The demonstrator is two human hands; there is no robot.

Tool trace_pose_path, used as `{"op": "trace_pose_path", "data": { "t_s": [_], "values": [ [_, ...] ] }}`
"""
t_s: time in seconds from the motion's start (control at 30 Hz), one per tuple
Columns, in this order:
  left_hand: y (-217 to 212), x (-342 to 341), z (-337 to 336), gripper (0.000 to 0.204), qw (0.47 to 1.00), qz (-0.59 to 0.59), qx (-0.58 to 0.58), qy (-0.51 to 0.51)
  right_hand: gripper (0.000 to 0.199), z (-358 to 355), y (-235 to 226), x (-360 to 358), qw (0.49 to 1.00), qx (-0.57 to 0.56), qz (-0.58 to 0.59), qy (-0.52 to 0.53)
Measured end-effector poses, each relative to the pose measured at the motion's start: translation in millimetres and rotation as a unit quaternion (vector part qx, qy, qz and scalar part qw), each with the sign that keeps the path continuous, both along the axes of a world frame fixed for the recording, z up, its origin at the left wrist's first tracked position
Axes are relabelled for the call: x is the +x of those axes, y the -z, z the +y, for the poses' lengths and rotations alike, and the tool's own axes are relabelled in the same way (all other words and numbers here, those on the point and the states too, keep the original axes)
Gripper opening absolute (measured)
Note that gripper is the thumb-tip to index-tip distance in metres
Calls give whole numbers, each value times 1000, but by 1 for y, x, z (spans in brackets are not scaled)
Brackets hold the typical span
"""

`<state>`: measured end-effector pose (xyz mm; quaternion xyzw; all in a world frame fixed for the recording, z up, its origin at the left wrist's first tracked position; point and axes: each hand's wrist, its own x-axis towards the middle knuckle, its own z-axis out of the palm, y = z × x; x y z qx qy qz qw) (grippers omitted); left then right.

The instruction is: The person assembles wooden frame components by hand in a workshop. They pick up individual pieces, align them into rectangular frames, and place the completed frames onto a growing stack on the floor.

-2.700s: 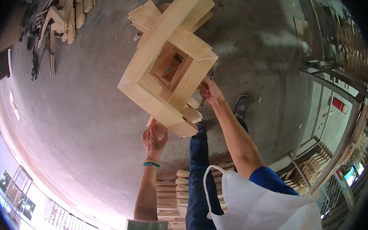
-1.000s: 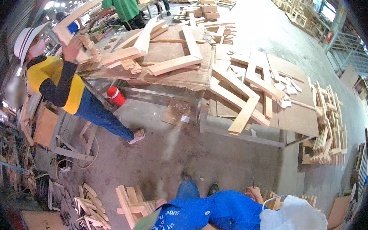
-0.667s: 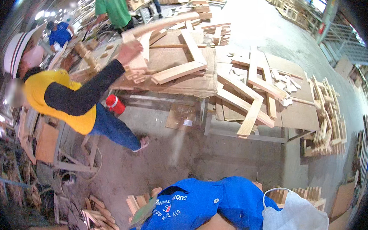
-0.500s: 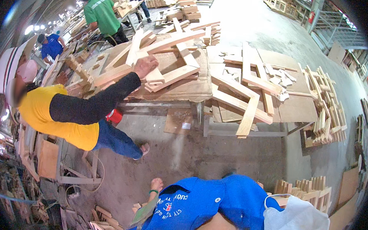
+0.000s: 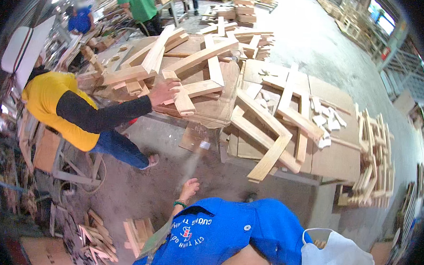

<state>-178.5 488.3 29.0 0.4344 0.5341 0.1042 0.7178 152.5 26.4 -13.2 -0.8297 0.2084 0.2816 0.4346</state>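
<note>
My left hand [image 5: 189, 188], with a green bracelet at the wrist, hangs over the floor beside my blue shirt. Its fingers are loosely bent and a little apart, with nothing visible in them. My right hand is out of view. Nearest ahead of me, an angled wooden frame piece [image 5: 269, 155] sticks out over the front edge of a cardboard-covered table [image 5: 336, 157]. To the left, a co-worker in a yellow and black top [image 5: 77, 114] rests a hand [image 5: 165, 91] on another wooden frame [image 5: 197, 89].
White offcuts [image 5: 327, 120] lie on the right table. Wooden frames [image 5: 375, 157] are stacked beyond its right end. Timber pieces [image 5: 96, 239] lie on the floor at lower left. Co-workers in green [image 5: 137, 1] and blue [image 5: 80, 20] stand farther back. A white mask [image 5: 337, 259] hangs at lower right.
My view has shifted, and the tables appear nearer. My left hand reaches farther out from my shirt, its fingers less curled. The co-worker's hand stays on the frame, which sits slightly differently.
</note>
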Motion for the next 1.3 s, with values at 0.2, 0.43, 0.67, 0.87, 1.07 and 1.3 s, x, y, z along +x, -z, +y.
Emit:
{"op": "trace_pose_path", "data": {
  "t_s": [0.2, 0.43, 0.67, 0.87, 1.07, 1.3],
  "values": [
    [-31, 62, -8, 46, 984, -19, 74, 160, 17, 23, -1, 108, 994, 61, -42, 85],
    [-186, 139, 108, 40, 932, -80, 263, 235, 20, 35, -11, 170, 958, 184, -91, 201],
    [-214, 208, 310, 58, 667, 292, 630, 271, 19, 85, -5, 124, 993, 83, -77, 35],
    [-207, 257, 432, 88, 678, 368, 587, 244, 20, 191, 9, 74, 992, 117, 0, 40],
    [-195, 279, 483, 82, 738, 400, 413, 354, 21, 197, 5, 44, 993, 105, 15, 55],
    [-214, 266, 471, 82, 656, 379, 531, 379, 22, 186, 15, 65, 991, 96, 11, 93]
  ]
}}
